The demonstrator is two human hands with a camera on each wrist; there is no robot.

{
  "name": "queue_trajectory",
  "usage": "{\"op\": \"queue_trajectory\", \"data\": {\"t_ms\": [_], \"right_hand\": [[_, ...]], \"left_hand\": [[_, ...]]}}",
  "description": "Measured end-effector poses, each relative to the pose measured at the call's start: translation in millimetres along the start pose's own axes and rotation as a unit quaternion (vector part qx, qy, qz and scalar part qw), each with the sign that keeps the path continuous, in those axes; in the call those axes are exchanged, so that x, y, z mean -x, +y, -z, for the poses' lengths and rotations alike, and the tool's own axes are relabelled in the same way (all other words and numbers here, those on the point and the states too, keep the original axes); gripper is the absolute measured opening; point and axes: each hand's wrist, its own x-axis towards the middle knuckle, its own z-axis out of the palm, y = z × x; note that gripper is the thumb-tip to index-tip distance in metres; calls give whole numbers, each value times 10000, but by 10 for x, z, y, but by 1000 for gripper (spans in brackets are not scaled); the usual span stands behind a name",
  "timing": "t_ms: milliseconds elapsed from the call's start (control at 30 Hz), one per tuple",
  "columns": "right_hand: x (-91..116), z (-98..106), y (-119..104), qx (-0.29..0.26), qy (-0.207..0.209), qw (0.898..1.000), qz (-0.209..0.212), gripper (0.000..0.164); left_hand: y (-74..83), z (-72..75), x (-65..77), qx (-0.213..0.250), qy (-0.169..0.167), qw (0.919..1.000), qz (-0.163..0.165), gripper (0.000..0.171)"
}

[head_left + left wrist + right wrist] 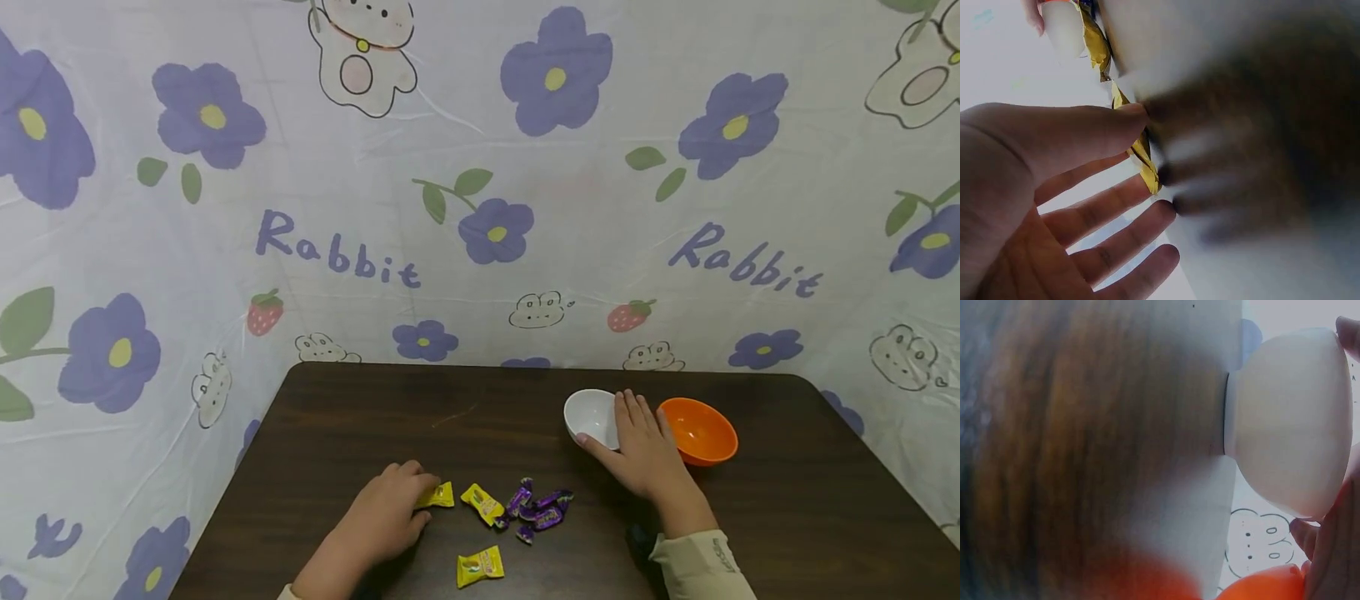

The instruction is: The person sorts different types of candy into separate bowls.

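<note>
My left hand [384, 510] is at the table's front left, its thumb and fingertips at a yellow-wrapped candy [444, 496]. In the left wrist view the thumb lies across this candy [1147, 170], with fingers behind it. Over the white bowl [588, 417] at the back right, my right hand [645, 450] spans the rim, thumb on the left side and fingers on the right. Seen from the right wrist, the bowl [1294, 425] stands upright on its base. The orange bowl [701, 433] sits just right of that hand, its left edge partly hidden.
Two more yellow-wrapped candies lie near the middle, one farther back [482, 504] and one closer to the front [480, 567]. Several purple-wrapped candies [547, 517] are bunched beside them. Behind the dark wooden table [360, 417] hangs a patterned cloth [450, 150].
</note>
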Motion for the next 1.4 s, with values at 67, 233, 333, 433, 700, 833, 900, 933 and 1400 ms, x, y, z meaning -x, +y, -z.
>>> {"op": "queue_trajectory", "data": {"t_ms": [67,233,333,433,700,833,900,933,1400], "right_hand": [[-2,2,-11,12,-8,10000,-20,117],[4,4,-27,-32,54,10000,-36,116],[5,-2,-19,-47,94,9999,-8,116],[6,-12,-11,-67,112,9999,31,115],[25,13,-5,-85,58,9999,-12,115],[24,37,-27,-93,18,10000,5,115],[21,36,-34,-95,-10,10000,1,115],[22,36,-37,-97,-19,10000,-6,115],[0,43,-18,-59,-181,9998,-88,117]], "left_hand": [[19,18,-1,94,48,9999,8,33],[48,43,-24,324,-41,9995,37,27],[62,42,-52,400,-98,9991,-28,25],[77,31,-77,451,-140,9988,-92,24],[127,23,-128,632,-40,9978,-172,23],[185,29,-163,626,170,9975,-263,22],[224,33,-196,615,242,9974,-297,23],[246,35,-215,615,266,9972,-320,23],[615,95,-528,556,882,9899,-963,26]]}}
